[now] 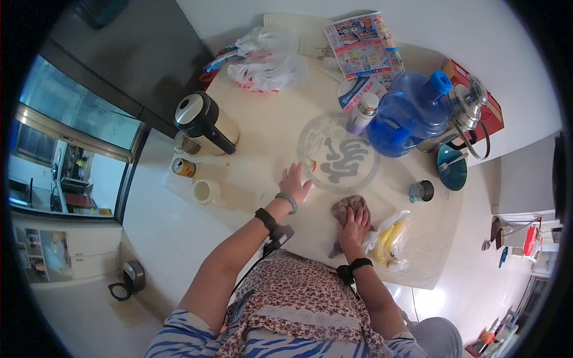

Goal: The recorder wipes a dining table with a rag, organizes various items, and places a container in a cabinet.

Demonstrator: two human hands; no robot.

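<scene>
My left hand [294,184] is over the pale dining table [262,137], fingers stretched out and apart, with nothing held in it. Just beyond its fingertips lies a small red-and-white item [312,166], too small to name. A brownish-grey cloth [346,204] is bunched under my right hand [356,225], whose fingers press down on it and curl round it. Part of the cloth hangs toward the table's near edge. Right beside that hand, bananas [391,237] sit in a clear plastic bag [401,222].
To the left stand an air pot [206,122], a glass jar [186,143], a can [183,167] and a cream mug [206,191]. Plastic bags [262,62] and newspapers [365,48] lie far back. Rightward are a flask [362,113], blue water jug [406,116], kettle [468,101], bowl [452,174] and metal cup [422,191].
</scene>
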